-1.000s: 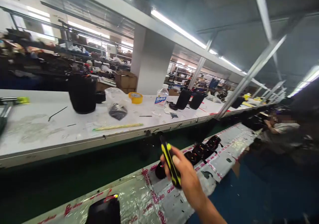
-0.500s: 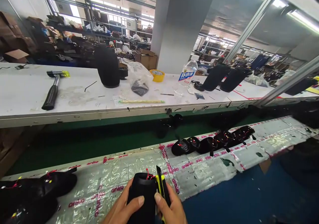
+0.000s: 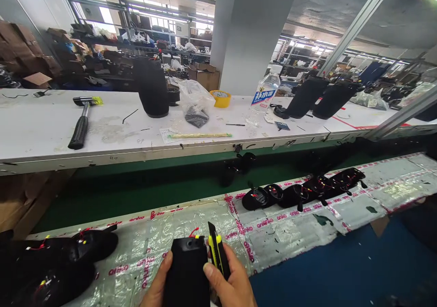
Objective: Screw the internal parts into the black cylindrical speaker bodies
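Observation:
A black fabric-covered cylinder (image 3: 187, 270) with red wires and yellow connectors at its top stands out at the bottom centre. My left hand (image 3: 159, 282) is wrapped round its left side, thumb along the edge. On the other side my right hand (image 3: 230, 279) grips a black and yellow utility knife (image 3: 218, 252), blade pointing up, with its thumb against the cylinder. Below them lies a plastic-covered bench (image 3: 164, 234) with pink printed tape.
Black housings with wires lie at the lower left (image 3: 68, 261) and in a row at right (image 3: 303, 191). The white table (image 3: 112, 129) beyond holds a hammer (image 3: 80, 125), a bottle (image 3: 264, 95), yellow tape (image 3: 221, 98) and upright black cylinders (image 3: 150, 86).
The cylinder has turned in my hands and shifted slightly left, so its top faces differently. My left thumb has moved from its front to its left edge. The camera view has shifted slightly.

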`<state>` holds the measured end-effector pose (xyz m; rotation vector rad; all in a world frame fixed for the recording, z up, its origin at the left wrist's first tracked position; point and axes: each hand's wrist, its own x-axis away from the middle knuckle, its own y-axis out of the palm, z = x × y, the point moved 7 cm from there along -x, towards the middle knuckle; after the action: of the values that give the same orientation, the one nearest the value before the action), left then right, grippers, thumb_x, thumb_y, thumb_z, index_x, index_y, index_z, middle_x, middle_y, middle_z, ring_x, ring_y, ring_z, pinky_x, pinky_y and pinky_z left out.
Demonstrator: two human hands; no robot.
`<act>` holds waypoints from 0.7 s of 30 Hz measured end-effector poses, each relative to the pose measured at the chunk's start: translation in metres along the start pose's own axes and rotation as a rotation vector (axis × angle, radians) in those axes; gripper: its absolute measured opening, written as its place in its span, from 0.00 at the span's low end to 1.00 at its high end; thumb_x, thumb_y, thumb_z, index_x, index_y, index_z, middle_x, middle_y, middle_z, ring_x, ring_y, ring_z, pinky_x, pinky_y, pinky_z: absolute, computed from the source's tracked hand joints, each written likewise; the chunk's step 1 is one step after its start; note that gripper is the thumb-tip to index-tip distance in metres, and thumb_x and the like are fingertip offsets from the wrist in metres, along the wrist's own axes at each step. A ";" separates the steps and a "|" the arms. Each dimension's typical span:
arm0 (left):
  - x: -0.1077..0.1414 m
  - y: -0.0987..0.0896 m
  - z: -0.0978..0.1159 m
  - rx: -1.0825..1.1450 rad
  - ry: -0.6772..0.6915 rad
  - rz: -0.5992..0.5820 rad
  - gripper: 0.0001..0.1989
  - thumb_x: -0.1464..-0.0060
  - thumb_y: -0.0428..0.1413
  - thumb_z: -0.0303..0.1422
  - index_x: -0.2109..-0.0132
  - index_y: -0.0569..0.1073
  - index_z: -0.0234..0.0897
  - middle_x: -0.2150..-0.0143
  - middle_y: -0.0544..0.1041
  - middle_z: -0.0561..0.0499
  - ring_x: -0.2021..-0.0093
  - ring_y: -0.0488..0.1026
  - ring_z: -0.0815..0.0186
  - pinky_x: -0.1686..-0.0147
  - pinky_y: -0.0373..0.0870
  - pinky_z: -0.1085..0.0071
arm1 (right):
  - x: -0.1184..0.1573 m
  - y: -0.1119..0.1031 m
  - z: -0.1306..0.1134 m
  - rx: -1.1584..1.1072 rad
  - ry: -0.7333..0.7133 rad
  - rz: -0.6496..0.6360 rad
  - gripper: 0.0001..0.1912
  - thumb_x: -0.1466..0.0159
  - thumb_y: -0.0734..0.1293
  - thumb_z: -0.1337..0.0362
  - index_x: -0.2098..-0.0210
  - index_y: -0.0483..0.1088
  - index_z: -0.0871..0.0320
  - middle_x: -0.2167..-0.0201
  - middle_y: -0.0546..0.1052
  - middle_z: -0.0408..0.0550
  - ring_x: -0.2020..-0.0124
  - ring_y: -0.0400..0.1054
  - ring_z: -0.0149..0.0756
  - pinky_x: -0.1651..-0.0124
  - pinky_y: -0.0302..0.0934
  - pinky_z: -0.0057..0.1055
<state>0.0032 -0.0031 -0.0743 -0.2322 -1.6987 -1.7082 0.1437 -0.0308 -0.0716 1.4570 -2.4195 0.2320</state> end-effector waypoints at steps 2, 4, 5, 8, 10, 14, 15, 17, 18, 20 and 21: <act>0.000 -0.003 0.001 0.030 -0.018 0.025 0.45 0.51 0.60 0.63 0.40 0.77 0.28 0.56 0.86 0.34 0.48 0.80 0.36 0.44 0.71 0.47 | 0.001 0.006 -0.005 0.004 -0.003 0.017 0.39 0.50 0.78 0.38 0.47 0.76 0.53 0.57 0.80 0.51 0.53 0.74 0.52 0.49 0.68 0.42; -0.001 -0.003 0.005 0.039 0.009 0.033 0.41 0.48 0.59 0.61 0.43 0.79 0.27 0.59 0.87 0.36 0.51 0.81 0.40 0.45 0.72 0.50 | 0.001 0.014 -0.006 -0.030 0.014 -0.024 0.37 0.48 0.77 0.37 0.49 0.76 0.55 0.64 0.79 0.49 0.63 0.74 0.46 0.57 0.70 0.38; -0.003 -0.002 0.008 0.037 0.034 0.022 0.39 0.47 0.59 0.60 0.45 0.80 0.27 0.62 0.87 0.37 0.55 0.82 0.43 0.48 0.73 0.53 | 0.001 0.019 -0.006 -0.063 0.033 -0.068 0.36 0.47 0.76 0.36 0.50 0.76 0.56 0.70 0.78 0.47 0.69 0.72 0.42 0.63 0.69 0.36; -0.008 0.001 0.012 0.033 0.088 -0.069 0.32 0.45 0.59 0.57 0.53 0.84 0.30 0.68 0.86 0.40 0.67 0.82 0.51 0.60 0.76 0.61 | 0.002 0.034 -0.005 -0.205 0.070 -0.216 0.34 0.43 0.73 0.35 0.53 0.74 0.57 0.79 0.70 0.39 0.83 0.60 0.30 0.76 0.59 0.28; -0.012 0.003 0.012 0.014 0.095 -0.126 0.32 0.45 0.59 0.58 0.55 0.84 0.29 0.70 0.85 0.40 0.70 0.81 0.53 0.65 0.75 0.65 | 0.003 0.040 -0.007 -0.271 0.064 -0.283 0.34 0.42 0.73 0.35 0.52 0.72 0.57 0.81 0.69 0.37 0.84 0.57 0.27 0.78 0.55 0.25; -0.013 0.008 0.014 -0.088 0.127 -0.181 0.33 0.41 0.54 0.58 0.56 0.82 0.30 0.73 0.82 0.41 0.69 0.80 0.53 0.64 0.74 0.64 | 0.004 0.042 -0.004 -0.284 0.087 -0.308 0.30 0.39 0.71 0.36 0.55 0.70 0.57 0.83 0.67 0.35 0.84 0.60 0.27 0.77 0.55 0.24; -0.012 0.012 0.016 -0.111 0.141 -0.190 0.32 0.41 0.53 0.58 0.57 0.82 0.30 0.73 0.82 0.42 0.69 0.80 0.53 0.63 0.74 0.63 | 0.004 0.041 -0.004 -0.302 0.093 -0.297 0.30 0.38 0.71 0.36 0.55 0.69 0.56 0.81 0.69 0.36 0.84 0.62 0.27 0.77 0.56 0.24; -0.009 0.019 0.019 -0.165 0.167 -0.197 0.30 0.39 0.51 0.56 0.56 0.81 0.31 0.71 0.82 0.42 0.69 0.79 0.53 0.63 0.74 0.63 | 0.005 0.039 -0.006 -0.364 0.089 -0.291 0.30 0.37 0.70 0.36 0.53 0.68 0.55 0.74 0.74 0.39 0.83 0.64 0.28 0.78 0.57 0.25; -0.008 0.021 0.021 -0.198 0.181 -0.197 0.30 0.39 0.50 0.55 0.55 0.80 0.31 0.71 0.82 0.42 0.70 0.79 0.53 0.64 0.74 0.63 | 0.005 0.039 -0.008 -0.392 0.080 -0.296 0.30 0.37 0.70 0.37 0.52 0.68 0.55 0.70 0.75 0.41 0.83 0.65 0.27 0.78 0.58 0.26; -0.005 0.020 0.022 -0.253 0.189 -0.176 0.31 0.38 0.49 0.56 0.54 0.79 0.30 0.70 0.82 0.41 0.70 0.79 0.53 0.63 0.74 0.61 | 0.006 0.037 -0.012 -0.409 0.064 -0.290 0.29 0.37 0.70 0.38 0.52 0.68 0.55 0.66 0.76 0.43 0.82 0.66 0.27 0.77 0.59 0.27; -0.005 0.016 0.021 -0.266 0.185 -0.149 0.33 0.40 0.49 0.58 0.54 0.80 0.30 0.69 0.82 0.40 0.69 0.79 0.52 0.62 0.74 0.60 | 0.007 0.035 -0.014 -0.402 0.065 -0.275 0.28 0.36 0.70 0.38 0.52 0.68 0.56 0.66 0.77 0.44 0.81 0.67 0.28 0.77 0.60 0.27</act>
<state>0.0085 0.0201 -0.0613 -0.0666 -1.3822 -2.0006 0.1126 -0.0160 -0.0559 1.5340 -2.0303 -0.2509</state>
